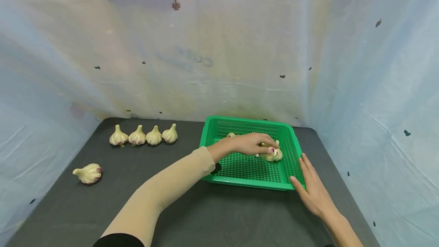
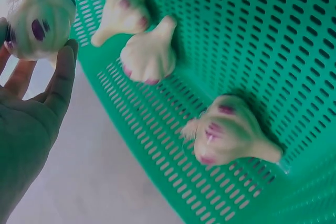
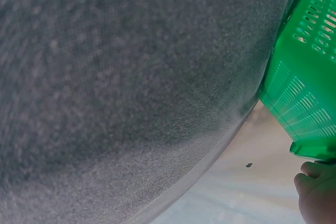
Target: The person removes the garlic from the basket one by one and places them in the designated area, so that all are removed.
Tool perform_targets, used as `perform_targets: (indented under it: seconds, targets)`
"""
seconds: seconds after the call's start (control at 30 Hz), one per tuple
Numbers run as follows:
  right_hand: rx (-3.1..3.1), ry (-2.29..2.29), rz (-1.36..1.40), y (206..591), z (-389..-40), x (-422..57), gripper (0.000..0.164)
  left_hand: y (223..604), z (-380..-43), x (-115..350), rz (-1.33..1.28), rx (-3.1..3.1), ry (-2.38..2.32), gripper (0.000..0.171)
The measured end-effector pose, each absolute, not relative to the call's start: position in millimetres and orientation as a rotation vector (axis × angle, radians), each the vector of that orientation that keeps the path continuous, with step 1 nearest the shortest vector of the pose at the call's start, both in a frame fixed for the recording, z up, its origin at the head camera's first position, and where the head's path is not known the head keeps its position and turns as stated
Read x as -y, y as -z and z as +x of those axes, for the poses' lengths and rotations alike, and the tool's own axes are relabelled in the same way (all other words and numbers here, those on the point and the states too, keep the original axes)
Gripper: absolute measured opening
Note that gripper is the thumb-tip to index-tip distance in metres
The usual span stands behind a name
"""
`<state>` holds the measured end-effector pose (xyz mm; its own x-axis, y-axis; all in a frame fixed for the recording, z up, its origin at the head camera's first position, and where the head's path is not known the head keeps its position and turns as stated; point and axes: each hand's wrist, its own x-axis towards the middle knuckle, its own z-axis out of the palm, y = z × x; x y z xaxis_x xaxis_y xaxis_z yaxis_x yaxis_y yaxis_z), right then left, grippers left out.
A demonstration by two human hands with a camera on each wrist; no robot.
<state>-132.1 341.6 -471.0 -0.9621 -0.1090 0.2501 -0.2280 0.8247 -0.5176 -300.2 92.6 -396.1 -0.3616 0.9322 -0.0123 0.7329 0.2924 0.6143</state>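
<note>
My left hand (image 1: 253, 144) reaches over the green plastic basket (image 1: 240, 181), and its thumb and fingers pinch a garlic bulb (image 2: 41, 24). Three more bulbs lie in the basket in the left wrist view: a tilted bulb (image 2: 123, 14), a second bulb (image 2: 149, 56) against it, and a third bulb (image 2: 228, 132) apart from them. From the head, garlic (image 1: 274, 154) shows under the left hand, partly covered. Against the basket's right side, near the front corner, rests my right hand (image 1: 315, 193), its fingers extended along the rim.
Several garlic bulbs (image 1: 154, 136) stand in a row at the back left of the dark table (image 1: 240, 220). Nearer the left edge, a single bulb (image 1: 89, 174) lies on its side. Pale plastic sheeting (image 1: 240, 48) hangs behind and at both sides.
</note>
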Motion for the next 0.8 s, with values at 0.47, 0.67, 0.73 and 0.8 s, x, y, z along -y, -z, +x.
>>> perform_targets:
  seconds: [0.47, 0.67, 0.73, 0.8]
  targets:
    - [2.789, -0.852, 0.280, 475.0, -132.1, -340.7, 0.073, 376.6, -292.0, -30.4, 1.494, -2.246, -1.033, 0.042]
    - [2.791, -0.848, 0.278, 473.6, -131.3, -339.5, 0.073, 374.8, -287.1, 4.4, 1.470, -2.323, -1.155, 0.040]
    - [2.792, -0.846, 0.278, 472.9, -131.1, -339.7, 0.073, 374.2, -284.5, 16.5, 1.453, -2.332, -1.214, 0.039]
    - [2.793, -0.845, 0.276, 472.2, -130.9, -339.8, 0.073, 374.1, -281.5, 29.0, 1.435, -2.343, -1.269, 0.039]
